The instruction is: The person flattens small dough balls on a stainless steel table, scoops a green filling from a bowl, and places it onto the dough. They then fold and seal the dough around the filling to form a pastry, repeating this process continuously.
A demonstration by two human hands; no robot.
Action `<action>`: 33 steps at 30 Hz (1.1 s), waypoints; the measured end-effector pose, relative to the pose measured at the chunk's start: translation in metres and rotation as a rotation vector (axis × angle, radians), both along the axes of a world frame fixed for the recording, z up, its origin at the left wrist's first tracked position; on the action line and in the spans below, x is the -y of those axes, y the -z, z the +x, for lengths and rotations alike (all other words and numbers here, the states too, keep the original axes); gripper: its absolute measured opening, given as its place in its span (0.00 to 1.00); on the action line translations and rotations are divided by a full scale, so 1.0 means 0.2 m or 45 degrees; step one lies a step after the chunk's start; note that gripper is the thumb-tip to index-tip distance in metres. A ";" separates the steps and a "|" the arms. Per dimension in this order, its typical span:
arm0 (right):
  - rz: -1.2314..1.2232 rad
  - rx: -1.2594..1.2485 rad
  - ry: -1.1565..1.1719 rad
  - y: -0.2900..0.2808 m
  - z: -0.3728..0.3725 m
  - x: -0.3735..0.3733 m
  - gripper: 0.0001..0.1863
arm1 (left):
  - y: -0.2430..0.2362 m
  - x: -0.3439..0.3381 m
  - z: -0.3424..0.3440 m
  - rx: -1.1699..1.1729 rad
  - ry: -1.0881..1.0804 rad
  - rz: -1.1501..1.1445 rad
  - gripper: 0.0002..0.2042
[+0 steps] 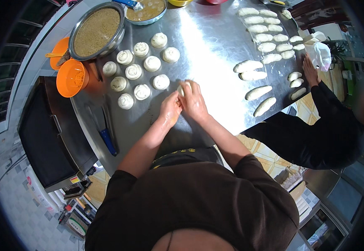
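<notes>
Over the middle of the steel table (215, 113), my left hand (171, 109) and my right hand (194, 103) meet around a small piece of pale dough (184, 88). The fingers of both are curled around it and hide most of it. Just beyond and to the left sit several rolled dough coils (161, 82) in loose rows, their spiral tops facing up. On the right side of the table lie several long dough pieces (258, 93), with more elongated dough pieces (267, 47) grouped farther back.
At the far left stand a steel bowl of brown, grainy filling (97, 32), a second bowl of liquid (146, 11) with a blue-handled tool, and orange bowls (71, 78). A blue-handled knife (107, 141) lies by the left edge. A co-worker's hand (310, 72) rests at the right edge.
</notes>
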State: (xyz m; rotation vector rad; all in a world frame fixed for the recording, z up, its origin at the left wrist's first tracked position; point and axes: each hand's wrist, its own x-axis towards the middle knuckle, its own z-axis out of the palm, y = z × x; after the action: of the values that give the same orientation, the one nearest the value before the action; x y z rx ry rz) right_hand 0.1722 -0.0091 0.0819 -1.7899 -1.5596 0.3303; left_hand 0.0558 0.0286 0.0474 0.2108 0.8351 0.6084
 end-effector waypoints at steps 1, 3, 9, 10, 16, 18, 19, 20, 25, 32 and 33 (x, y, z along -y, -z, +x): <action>0.014 0.009 0.001 -0.01 0.03 -0.07 0.27 | -0.01 -0.04 -0.01 0.073 0.066 0.041 0.19; 0.014 0.048 -0.016 0.04 0.08 -0.22 0.28 | -0.11 -0.04 0.00 -0.240 0.177 0.217 0.20; -0.153 0.177 -0.109 0.20 0.09 -0.35 0.35 | -0.19 -0.09 -0.08 -0.727 0.423 0.966 0.15; -0.129 0.127 -0.101 0.18 0.09 -0.34 0.36 | -0.17 -0.11 -0.08 -0.804 0.369 1.129 0.14; -0.186 -0.017 0.046 0.04 0.32 -0.12 0.37 | -0.27 -0.34 0.10 -1.202 0.640 2.023 0.23; -0.110 0.136 0.300 0.10 0.62 -0.04 0.30 | -0.26 -0.33 0.14 -1.495 1.218 2.239 0.33; -0.048 0.320 0.316 0.16 0.84 -0.02 0.30 | -0.23 -0.32 0.15 -1.527 1.244 2.291 0.34; -0.002 0.526 0.433 0.22 1.06 0.02 0.30 | -0.21 -0.31 0.16 -1.551 1.277 2.348 0.35; -0.466 0.631 0.323 0.18 1.57 0.08 0.23 | -0.15 -0.34 0.19 -1.509 1.218 2.280 0.35; -0.973 0.780 0.183 -0.05 1.46 -0.09 0.11 | -0.27 -0.14 0.14 -1.231 0.984 2.379 0.36; -0.820 0.823 0.098 -0.11 1.36 -0.08 0.09 | -0.29 -0.13 0.13 -1.189 0.959 2.360 0.38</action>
State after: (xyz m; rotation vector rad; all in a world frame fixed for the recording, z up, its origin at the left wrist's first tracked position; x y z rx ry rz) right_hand 0.4442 0.0072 0.1042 -2.6384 -1.9509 0.2414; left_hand 0.0817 0.0536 0.1052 2.5143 0.7004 0.3486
